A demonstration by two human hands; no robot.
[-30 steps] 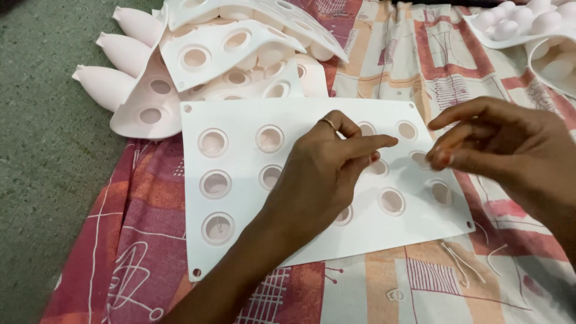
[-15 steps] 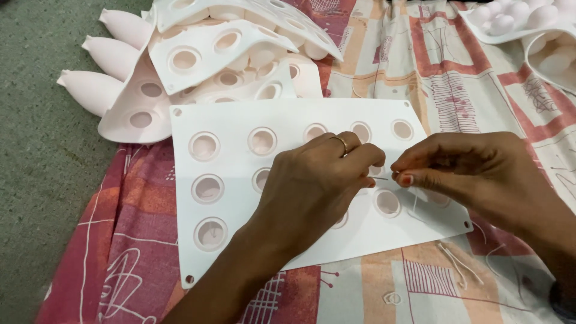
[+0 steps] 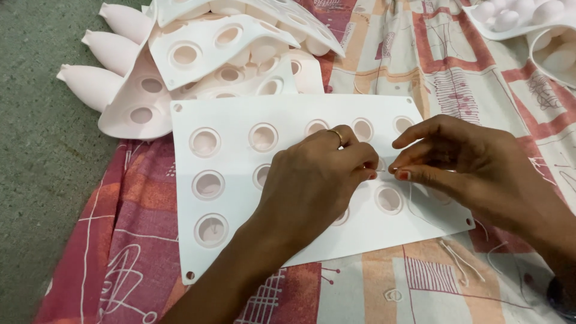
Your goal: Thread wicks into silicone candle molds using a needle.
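So we're working over the flat white mold sheet (image 3: 240, 240) with the round holes, lying on the patterned cloth (image 3: 420, 72). Our left hand (image 3: 312, 180) is resting on the middle of the sheet, fingers curled in with thumb and forefinger pinched together. Our right hand (image 3: 474, 168) is coming in just beside it, its fingertips pinching too, and the two pinches are nearly touching. Between them we're holding what looks like a thin pale thread (image 3: 384, 170), though it's too fine to say for sure how it's running.

As for progress, we're guessing it's early on this sheet: the holes we're seeing all look bare, with nothing poking out of them, while a few are hidden under our hands. A couple of loose thread pieces (image 3: 459, 261) are lying on the cloth near the sheet's lower right corner. More mold sheets (image 3: 198, 54) are sitting in a heap just behind, with pointed cups sticking out on the left, and another tray (image 3: 528, 18) is peeking in at top right.
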